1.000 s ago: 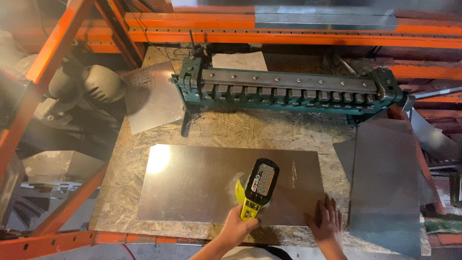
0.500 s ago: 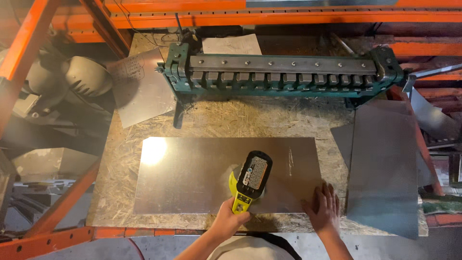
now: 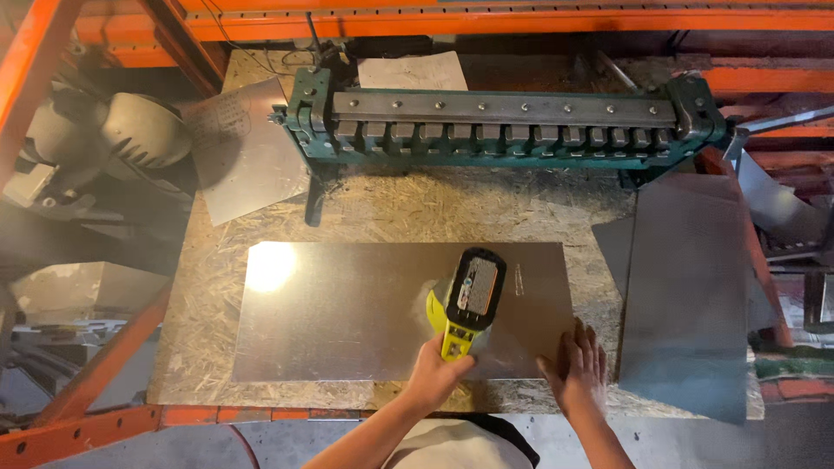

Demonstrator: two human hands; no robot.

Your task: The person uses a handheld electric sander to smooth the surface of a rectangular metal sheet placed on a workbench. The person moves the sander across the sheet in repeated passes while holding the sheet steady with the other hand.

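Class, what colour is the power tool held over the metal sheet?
The power tool is bright yellow-green with a black top, seen in the head view.

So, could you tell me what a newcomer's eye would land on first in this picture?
Probably the yellow and black handheld power tool, gripped by the left hand over the flat grey sheet of metal lying on the chipboard bench. The right hand presses flat on that sheet's near right corner. Behind them, the long green metal bending machine spans the bench's far edge.
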